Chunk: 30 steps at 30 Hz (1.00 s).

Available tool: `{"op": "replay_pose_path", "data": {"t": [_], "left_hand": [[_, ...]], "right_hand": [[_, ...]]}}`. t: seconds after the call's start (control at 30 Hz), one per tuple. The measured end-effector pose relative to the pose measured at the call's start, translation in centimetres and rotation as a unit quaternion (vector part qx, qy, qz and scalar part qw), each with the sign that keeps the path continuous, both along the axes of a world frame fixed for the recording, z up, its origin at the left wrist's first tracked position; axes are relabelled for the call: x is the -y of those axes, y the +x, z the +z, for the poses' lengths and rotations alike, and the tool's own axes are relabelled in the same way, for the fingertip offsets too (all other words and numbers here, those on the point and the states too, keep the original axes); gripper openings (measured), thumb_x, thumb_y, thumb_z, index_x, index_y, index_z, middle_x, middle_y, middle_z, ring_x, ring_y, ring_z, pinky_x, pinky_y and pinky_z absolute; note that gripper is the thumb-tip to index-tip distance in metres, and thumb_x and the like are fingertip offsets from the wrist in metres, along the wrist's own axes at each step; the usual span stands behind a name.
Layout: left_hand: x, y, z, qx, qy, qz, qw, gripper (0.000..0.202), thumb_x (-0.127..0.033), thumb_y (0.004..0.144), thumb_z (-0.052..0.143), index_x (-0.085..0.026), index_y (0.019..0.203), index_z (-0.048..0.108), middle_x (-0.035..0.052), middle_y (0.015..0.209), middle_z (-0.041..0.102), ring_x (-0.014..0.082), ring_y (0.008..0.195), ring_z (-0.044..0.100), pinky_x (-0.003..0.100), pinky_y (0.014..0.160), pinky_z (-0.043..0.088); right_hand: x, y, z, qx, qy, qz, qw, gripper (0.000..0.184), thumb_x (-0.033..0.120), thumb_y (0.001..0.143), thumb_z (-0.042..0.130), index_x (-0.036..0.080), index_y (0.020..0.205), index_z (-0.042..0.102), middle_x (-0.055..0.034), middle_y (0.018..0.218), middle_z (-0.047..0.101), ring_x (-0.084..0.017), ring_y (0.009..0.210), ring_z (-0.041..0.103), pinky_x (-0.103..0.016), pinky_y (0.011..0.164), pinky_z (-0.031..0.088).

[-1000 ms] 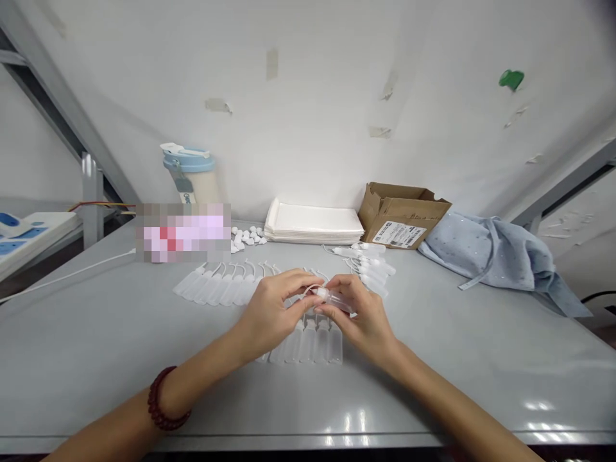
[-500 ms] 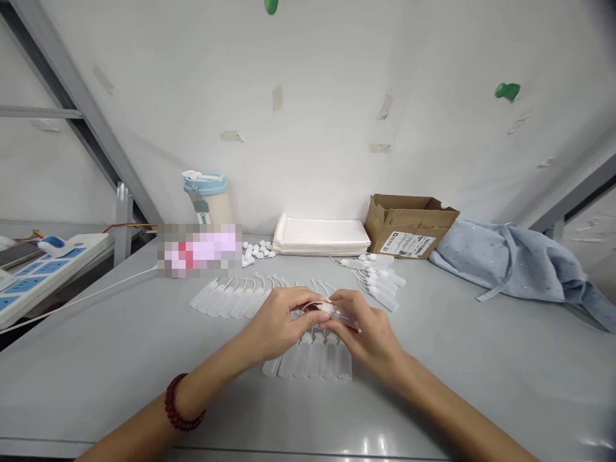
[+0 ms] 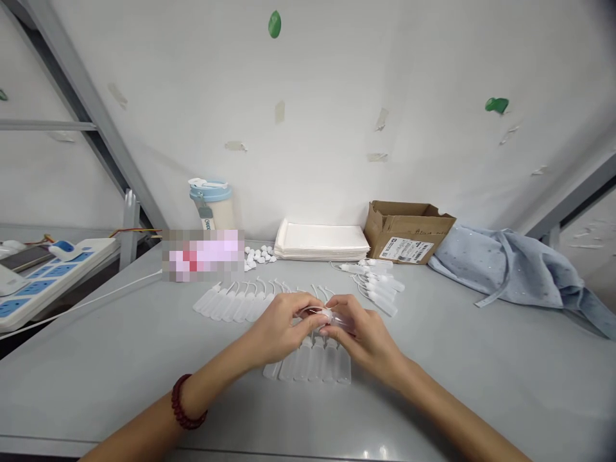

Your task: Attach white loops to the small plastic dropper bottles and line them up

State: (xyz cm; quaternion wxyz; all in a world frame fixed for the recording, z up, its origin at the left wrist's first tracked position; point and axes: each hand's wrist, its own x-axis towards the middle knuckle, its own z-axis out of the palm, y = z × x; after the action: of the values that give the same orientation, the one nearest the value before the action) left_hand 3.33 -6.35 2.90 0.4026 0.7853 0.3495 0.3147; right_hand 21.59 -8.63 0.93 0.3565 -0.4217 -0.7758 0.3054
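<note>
Over the middle of the grey table, my right hand (image 3: 368,330) is closed round the clear body of a small plastic squeeze bottle (image 3: 342,322), which lies tilted sideways. My left hand (image 3: 283,326) pinches the white cap at the bottle's neck, from which a thin curved spout tube reaches left. Below both hands lies a row of similar translucent bottles (image 3: 315,364), partly covered by them. Another row of bottles with curved spouts (image 3: 233,303) fans out beyond my left hand. Several more bottles (image 3: 380,292) form a loose pile beyond my right hand.
At the back are loose white caps (image 3: 260,255), a stack of white padded envelopes (image 3: 322,240) and an open cardboard box (image 3: 409,231). A blue cloth (image 3: 520,269) lies right. Left stand a lidded cup (image 3: 214,202), a blurred pink item (image 3: 206,256) and a power strip (image 3: 52,276).
The camera view has tilted up slightly, shifting everything a little lower. Both hands keep hold of the same bottle and cap, with only small finger movement at the neck.
</note>
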Motion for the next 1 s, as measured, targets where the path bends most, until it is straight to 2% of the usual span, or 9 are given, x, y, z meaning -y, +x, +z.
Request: {"op": "replay_pose_path", "data": {"t": [0.07, 0.13, 0.23, 0.4, 0.57, 0.63, 0.8, 0.9, 1.0], "left_hand": [[0.1, 0.1, -0.2, -0.016, 0.079, 0.008, 0.997, 0.016, -0.023, 0.087, 0.051, -0.016, 0.079, 0.063, 0.0012, 0.074, 0.061, 0.0134, 0.068, 0.052, 0.024, 0.064, 0.040], [0.0, 0.0, -0.3, -0.018, 0.108, 0.008, 0.994, 0.014, -0.020, 0.086, 0.051, -0.016, 0.083, 0.064, 0.0021, 0.077, 0.063, 0.0138, 0.070, 0.054, 0.025, 0.067, 0.041], [-0.6, -0.3, -0.2, -0.017, 0.085, 0.006, 0.996, 0.015, -0.023, 0.087, 0.052, -0.017, 0.090, 0.065, 0.0028, 0.082, 0.065, 0.0144, 0.074, 0.057, 0.025, 0.069, 0.042], [-1.3, -0.9, 0.3, -0.013, 0.024, 0.012, 1.000, 0.024, -0.036, 0.087, 0.052, -0.017, 0.089, 0.068, 0.0026, 0.084, 0.066, 0.0155, 0.077, 0.057, 0.025, 0.068, 0.042], [-0.7, -0.2, 0.1, -0.014, -0.005, 0.009, 1.000, 0.030, -0.035, 0.088, 0.049, -0.015, 0.070, 0.063, -0.0015, 0.063, 0.057, 0.0116, 0.062, 0.049, 0.023, 0.058, 0.037], [-0.4, 0.1, 0.0, -0.010, -0.020, 0.011, 1.000, 0.031, -0.035, 0.087, 0.050, -0.015, 0.066, 0.060, -0.0024, 0.060, 0.053, 0.0112, 0.059, 0.046, 0.022, 0.056, 0.036], [-0.1, 0.2, -0.2, -0.002, -0.042, -0.006, 0.999, 0.029, -0.033, 0.088, 0.048, -0.015, 0.069, 0.061, -0.0011, 0.066, 0.057, 0.0123, 0.064, 0.051, 0.022, 0.059, 0.037], [-0.1, 0.3, -0.3, -0.016, -0.003, 0.003, 1.000, 0.028, -0.030, 0.088, 0.047, -0.015, 0.069, 0.061, -0.0011, 0.066, 0.057, 0.0122, 0.064, 0.050, 0.023, 0.060, 0.037], [-0.2, 0.3, -0.4, -0.034, 0.034, 0.012, 0.999, 0.029, -0.030, 0.089, 0.047, -0.015, 0.070, 0.062, -0.0018, 0.064, 0.056, 0.0116, 0.062, 0.049, 0.023, 0.058, 0.037]], "right_hand": [[0.0, -0.1, 0.5, -0.030, -0.046, 0.001, 0.999, 0.021, 0.032, 0.087, 0.055, 0.022, 0.100, 0.043, 0.0021, 0.069, 0.062, -0.012, 0.054, 0.050, -0.023, 0.049, 0.037], [0.0, -0.2, 0.9, -0.057, -0.074, 0.000, 0.996, 0.022, 0.034, 0.085, 0.057, 0.022, 0.098, 0.044, 0.0050, 0.063, 0.057, -0.011, 0.052, 0.047, -0.022, 0.048, 0.035], [-0.3, -0.1, 1.0, -0.059, -0.075, -0.017, 0.995, 0.018, 0.033, 0.086, 0.056, 0.022, 0.095, 0.045, 0.0052, 0.062, 0.053, -0.011, 0.054, 0.046, -0.022, 0.048, 0.035], [-0.7, 0.2, 0.6, 0.025, 0.022, -0.072, 0.997, 0.015, 0.031, 0.087, 0.053, 0.022, 0.097, 0.046, 0.0031, 0.063, 0.055, -0.013, 0.052, 0.048, -0.023, 0.045, 0.036], [-0.4, 0.2, -0.1, 0.072, 0.070, -0.028, 0.995, 0.021, 0.024, 0.088, 0.049, 0.023, 0.107, 0.042, -0.0057, 0.089, 0.067, -0.016, 0.061, 0.061, -0.027, 0.053, 0.046], [-0.2, 0.1, -0.2, 0.085, 0.080, -0.018, 0.993, 0.021, 0.023, 0.089, 0.047, 0.023, 0.109, 0.042, -0.0064, 0.090, 0.067, -0.017, 0.063, 0.062, -0.028, 0.054, 0.046], [0.0, 0.1, 0.6, 0.069, 0.016, 0.002, 0.998, 0.017, 0.029, 0.089, 0.049, 0.023, 0.104, 0.044, 0.0008, 0.073, 0.064, -0.013, 0.050, 0.049, -0.023, 0.048, 0.036], [-0.1, 0.2, 0.9, 0.048, -0.016, 0.013, 0.999, 0.017, 0.034, 0.089, 0.051, 0.023, 0.100, 0.047, 0.0040, 0.064, 0.059, -0.011, 0.049, 0.042, -0.022, 0.048, 0.030], [-0.4, 0.3, 0.9, 0.033, -0.035, 0.004, 0.999, 0.020, 0.037, 0.087, 0.053, 0.022, 0.099, 0.048, 0.0061, 0.059, 0.052, -0.011, 0.050, 0.039, -0.022, 0.048, 0.029]]}}
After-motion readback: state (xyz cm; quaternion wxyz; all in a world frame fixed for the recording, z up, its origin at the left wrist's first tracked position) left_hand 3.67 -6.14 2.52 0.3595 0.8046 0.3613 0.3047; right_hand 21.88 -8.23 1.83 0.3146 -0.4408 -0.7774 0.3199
